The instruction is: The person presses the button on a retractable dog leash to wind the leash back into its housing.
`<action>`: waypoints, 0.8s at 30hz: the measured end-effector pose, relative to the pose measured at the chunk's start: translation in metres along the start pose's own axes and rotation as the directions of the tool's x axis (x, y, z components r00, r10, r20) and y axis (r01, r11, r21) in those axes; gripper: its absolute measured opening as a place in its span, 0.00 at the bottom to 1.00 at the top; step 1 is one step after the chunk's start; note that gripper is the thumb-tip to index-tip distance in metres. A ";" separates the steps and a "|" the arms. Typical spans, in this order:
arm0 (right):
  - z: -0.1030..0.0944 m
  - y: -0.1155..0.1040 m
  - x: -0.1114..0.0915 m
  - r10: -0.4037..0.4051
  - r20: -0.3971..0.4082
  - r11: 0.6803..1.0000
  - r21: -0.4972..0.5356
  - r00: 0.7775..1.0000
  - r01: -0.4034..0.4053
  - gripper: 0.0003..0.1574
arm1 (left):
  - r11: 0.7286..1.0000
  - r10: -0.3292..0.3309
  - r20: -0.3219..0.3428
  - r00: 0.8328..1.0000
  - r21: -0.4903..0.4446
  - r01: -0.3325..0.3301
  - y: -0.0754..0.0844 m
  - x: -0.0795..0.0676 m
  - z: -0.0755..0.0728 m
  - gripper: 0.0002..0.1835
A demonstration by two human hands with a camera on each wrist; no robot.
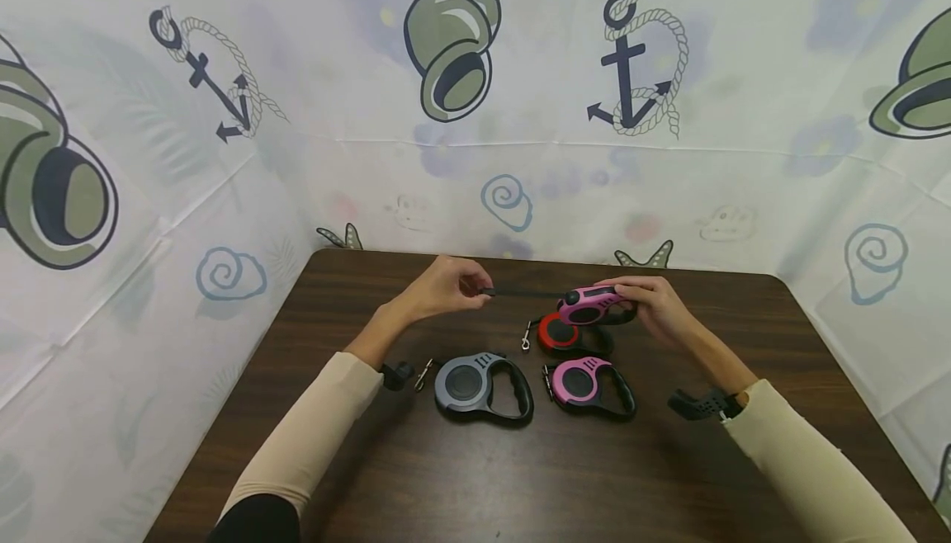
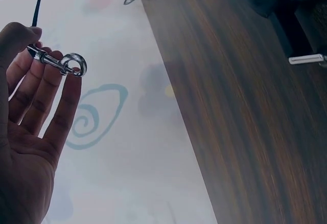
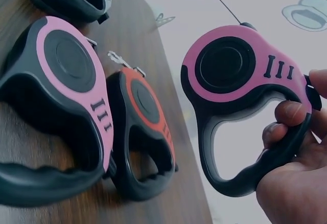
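Note:
My right hand (image 1: 657,304) grips the handle of a pink and black retractable leash (image 3: 225,63), held above the table toward its far side. A thin dark cord (image 1: 527,293) runs out of it, drawn straight across to my left hand (image 1: 449,285). In the left wrist view, the thumb pinches the cord's end, and the silver snap hook (image 2: 53,60) lies along the fingertips. Below the held leash, a red and black retractable leash (image 1: 557,332) lies on the table, partly covered by it in the head view. Nearer lies a second pink retractable leash (image 1: 578,382).
A grey retractable leash (image 1: 462,382) lies left of the pink one on the dark wooden table (image 1: 475,477), its metal hook (image 1: 423,375) pointing left. The red leash's hook (image 1: 526,337) also lies on the wood. A printed cloth (image 1: 550,56) hangs behind the table and along both sides.

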State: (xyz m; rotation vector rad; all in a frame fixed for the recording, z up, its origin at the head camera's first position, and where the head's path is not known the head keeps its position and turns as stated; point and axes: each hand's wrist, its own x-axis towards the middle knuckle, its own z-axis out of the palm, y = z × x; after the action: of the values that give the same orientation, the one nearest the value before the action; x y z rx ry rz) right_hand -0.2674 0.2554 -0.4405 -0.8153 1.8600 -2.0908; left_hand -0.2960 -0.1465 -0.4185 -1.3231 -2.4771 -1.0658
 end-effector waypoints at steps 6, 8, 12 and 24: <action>0.010 0.005 0.007 0.004 0.002 1.000 -0.007 1.000 -0.004 0.25 | 1.000 -0.009 -0.009 1.000 -0.007 0.009 0.001 0.001 0.005 0.08; 0.014 0.006 0.010 0.009 0.001 1.000 0.001 1.000 -0.009 0.25 | 1.000 -0.019 -0.010 1.000 -0.021 0.019 0.001 0.001 0.007 0.08; 0.022 0.010 0.014 0.012 0.001 1.000 0.027 1.000 -0.012 0.25 | 0.998 -0.039 -0.005 0.999 -0.040 0.038 0.003 0.002 0.010 0.08; 0.048 0.011 0.027 0.072 -0.019 0.996 0.052 0.997 -0.071 0.28 | 0.999 -0.023 -0.016 1.000 -0.033 0.022 0.007 0.005 0.015 0.08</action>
State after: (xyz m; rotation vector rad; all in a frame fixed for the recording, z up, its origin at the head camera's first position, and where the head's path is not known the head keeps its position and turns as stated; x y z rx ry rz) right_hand -0.2655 0.1997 -0.4419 -0.7066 1.8103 -2.1018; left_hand -0.2909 -0.1306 -0.4241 -1.2929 -2.4789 -1.1230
